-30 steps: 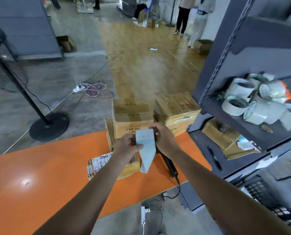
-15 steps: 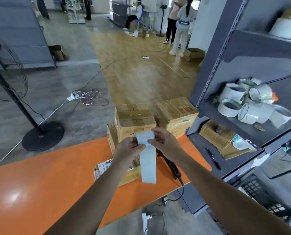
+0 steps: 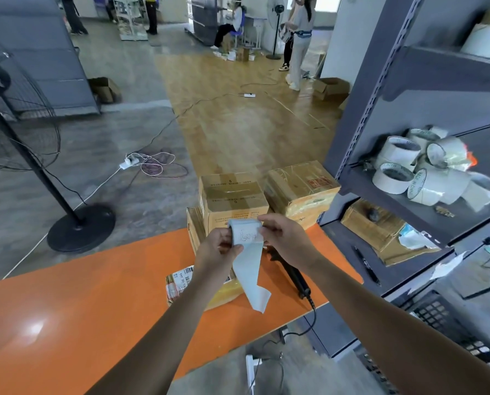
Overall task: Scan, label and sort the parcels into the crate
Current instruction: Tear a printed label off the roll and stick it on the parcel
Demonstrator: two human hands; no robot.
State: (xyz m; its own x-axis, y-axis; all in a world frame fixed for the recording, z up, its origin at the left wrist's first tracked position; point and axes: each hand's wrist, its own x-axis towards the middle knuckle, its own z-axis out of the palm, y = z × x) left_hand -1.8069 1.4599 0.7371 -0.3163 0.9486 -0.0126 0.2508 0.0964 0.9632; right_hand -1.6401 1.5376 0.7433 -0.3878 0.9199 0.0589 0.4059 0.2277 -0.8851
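Just the one head cam for me here, wide-angle, looking forward and down from above. The fingers (image 3: 269, 223) sit close, about mid-frame; orange tabletop (image 3: 67, 323) spreads below and left of them, the floor (image 3: 238, 132) runs beyond them.

both hands (image 3: 288, 238) pinch a label strip (image 3: 248, 253), perhaps peeling it.

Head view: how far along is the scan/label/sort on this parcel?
Done, probably: the scanner lies on the orange table, in neither hand. In hand: left hand and right hand pinch the label strip above the parcel. Left: sticking the label on, then moving the parcel to the black crate. Cardboard boxes sit beyond the table.
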